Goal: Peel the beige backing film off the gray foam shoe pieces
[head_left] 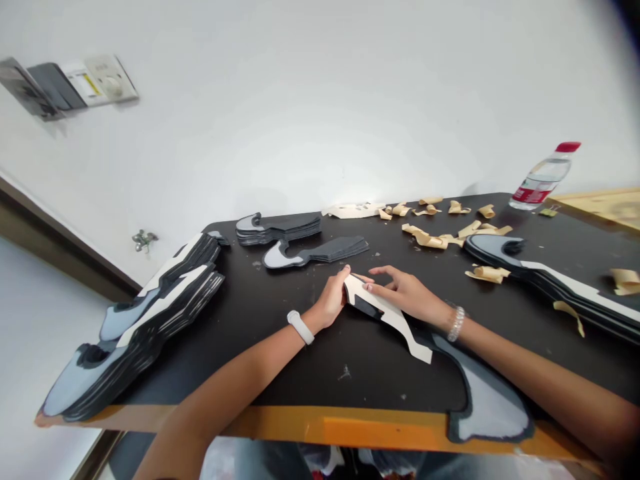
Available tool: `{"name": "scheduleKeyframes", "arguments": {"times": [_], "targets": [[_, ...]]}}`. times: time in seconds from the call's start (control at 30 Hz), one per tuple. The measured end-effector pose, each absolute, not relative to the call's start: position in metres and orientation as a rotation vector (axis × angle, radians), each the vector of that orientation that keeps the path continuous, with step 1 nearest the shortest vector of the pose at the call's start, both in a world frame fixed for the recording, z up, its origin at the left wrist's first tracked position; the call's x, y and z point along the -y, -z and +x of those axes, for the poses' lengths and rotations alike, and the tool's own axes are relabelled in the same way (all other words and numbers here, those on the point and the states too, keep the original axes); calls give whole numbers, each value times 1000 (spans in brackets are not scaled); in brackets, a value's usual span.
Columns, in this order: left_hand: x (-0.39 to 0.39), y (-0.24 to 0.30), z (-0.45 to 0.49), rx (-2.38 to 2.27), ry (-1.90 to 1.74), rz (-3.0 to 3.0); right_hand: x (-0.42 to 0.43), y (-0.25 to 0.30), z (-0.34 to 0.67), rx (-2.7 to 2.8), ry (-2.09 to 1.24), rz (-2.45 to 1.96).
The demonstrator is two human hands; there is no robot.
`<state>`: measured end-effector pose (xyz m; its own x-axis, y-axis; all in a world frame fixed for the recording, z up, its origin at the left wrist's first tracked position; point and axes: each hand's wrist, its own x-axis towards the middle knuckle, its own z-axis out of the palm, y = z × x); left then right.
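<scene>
A flat black-and-grey cut piece (pixel 493 393) lies across the front of the table, its wide curved end reaching over the front edge. On its narrow part sits a cream-white shaped strip (pixel 400 323). My left hand (pixel 331 300) grips the far end of this piece, thumb at the strip's tip. Over the strip is my right hand (pixel 407 293), thumb touching the cream surface and forefinger stretched out apart from it. Whether the strip is stuck down along its whole length I cannot tell.
Stacks of similar pieces lie at the left (pixel 150 327), the back (pixel 277 230) and the right (pixel 560 283). Curled cream paper scraps (pixel 430 239) are scattered at the back right, near a red-capped water bottle (pixel 545 177). Orange tape (pixel 370 430) covers the black table's front edge.
</scene>
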<state>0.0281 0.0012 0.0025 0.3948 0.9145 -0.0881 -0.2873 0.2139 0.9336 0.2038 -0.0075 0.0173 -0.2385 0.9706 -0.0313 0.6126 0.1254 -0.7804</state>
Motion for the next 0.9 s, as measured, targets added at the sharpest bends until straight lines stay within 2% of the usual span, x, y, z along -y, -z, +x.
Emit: {"name": "scheduleKeyframes", "arguments": {"times": [0.27, 0.43, 0.9], "targets": [[-3, -6, 27, -721, -1055, 883, 4, -12, 208, 1713, -1328, -1334], [-4, -5, 26, -664, -1020, 904, 4, -12, 203, 1641, -1249, -1236], [-4, -1, 29, -684, -1048, 893, -2, -6, 211, 1763, -1183, -1355]]}}
